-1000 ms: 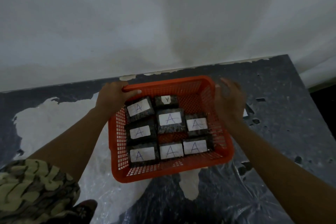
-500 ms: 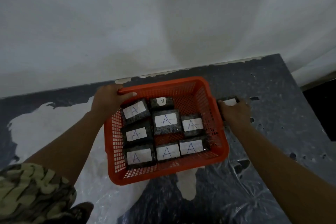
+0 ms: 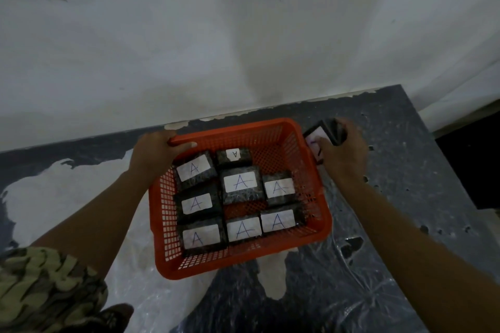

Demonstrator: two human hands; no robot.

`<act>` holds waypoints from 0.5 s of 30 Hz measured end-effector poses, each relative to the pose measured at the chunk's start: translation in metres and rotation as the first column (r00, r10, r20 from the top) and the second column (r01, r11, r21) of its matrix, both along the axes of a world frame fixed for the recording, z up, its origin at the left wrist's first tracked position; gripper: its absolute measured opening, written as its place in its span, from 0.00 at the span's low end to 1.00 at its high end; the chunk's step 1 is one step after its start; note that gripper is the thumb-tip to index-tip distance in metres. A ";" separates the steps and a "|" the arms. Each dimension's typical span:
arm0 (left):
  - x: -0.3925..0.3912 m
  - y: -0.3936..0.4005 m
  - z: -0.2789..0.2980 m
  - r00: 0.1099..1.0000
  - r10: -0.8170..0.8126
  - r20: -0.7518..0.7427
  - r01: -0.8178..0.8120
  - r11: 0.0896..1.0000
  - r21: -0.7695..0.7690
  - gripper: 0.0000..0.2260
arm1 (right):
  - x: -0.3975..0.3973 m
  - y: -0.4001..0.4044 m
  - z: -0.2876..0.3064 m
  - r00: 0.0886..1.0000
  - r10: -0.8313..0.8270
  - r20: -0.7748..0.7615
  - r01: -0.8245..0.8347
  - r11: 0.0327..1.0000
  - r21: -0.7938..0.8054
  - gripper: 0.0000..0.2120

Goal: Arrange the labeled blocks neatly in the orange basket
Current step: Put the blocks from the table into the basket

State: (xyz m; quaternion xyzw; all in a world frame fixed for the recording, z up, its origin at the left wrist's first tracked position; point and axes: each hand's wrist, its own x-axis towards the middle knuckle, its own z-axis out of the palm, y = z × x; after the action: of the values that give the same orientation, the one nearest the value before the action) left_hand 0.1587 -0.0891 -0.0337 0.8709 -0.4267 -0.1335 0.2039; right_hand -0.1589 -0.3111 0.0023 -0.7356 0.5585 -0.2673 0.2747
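Observation:
An orange plastic basket (image 3: 315, 199) stands on a dark table. Inside it lie several dark blocks (image 3: 242, 184), each with a white label marked "A", set in rough rows; one at the back (image 3: 234, 155) has its label upside down. My left hand (image 3: 155, 151) grips the basket's far left rim. My right hand (image 3: 343, 153) is just outside the basket's far right corner, closed around another dark labeled block (image 3: 323, 131) that is tilted up off the table.
The dark table (image 3: 405, 170) is covered with clear plastic film and has a large worn white patch (image 3: 67, 197) on its left. A white wall (image 3: 243, 35) rises right behind the basket. The table's right edge drops into a dark gap (image 3: 473, 170).
My right hand went down to the table beside the basket, closed on a block there and has lifted and tilted it. My left hand kept its hold on the rim.

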 end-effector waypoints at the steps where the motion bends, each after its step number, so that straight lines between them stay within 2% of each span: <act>1: -0.001 0.000 0.000 1.000 0.004 -0.007 -0.004 1.000 0.004 0.22 | 0.004 0.002 0.007 0.999 0.038 0.015 -0.036 0.993 -0.116 0.22; 4: -0.002 0.000 0.002 0.999 0.015 -0.037 -0.014 1.000 0.016 0.18 | 0.021 0.006 0.029 0.990 0.138 0.018 -0.126 0.946 -0.298 0.24; 7: -0.002 0.000 0.004 0.999 0.011 -0.041 -0.011 1.000 0.002 0.16 | 0.037 0.015 0.043 0.950 0.307 -0.050 -0.307 0.897 -0.319 0.24; 11: -0.002 0.001 0.005 0.999 -0.010 -0.039 0.009 1.000 -0.019 0.16 | 0.051 0.024 0.042 0.800 0.581 -0.149 -0.596 0.797 -0.095 0.25; 15: -0.001 0.000 0.001 0.999 -0.016 -0.031 0.016 1.000 -0.017 0.19 | 0.057 0.021 0.029 0.659 0.676 -0.330 -0.684 0.721 0.108 0.23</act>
State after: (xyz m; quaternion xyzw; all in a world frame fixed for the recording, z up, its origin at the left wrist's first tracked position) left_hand 0.1575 -0.0888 -0.0323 0.8635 -0.4315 -0.1452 0.2169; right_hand -0.1018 -0.2903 0.0314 -0.9289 0.2791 -0.0187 0.2426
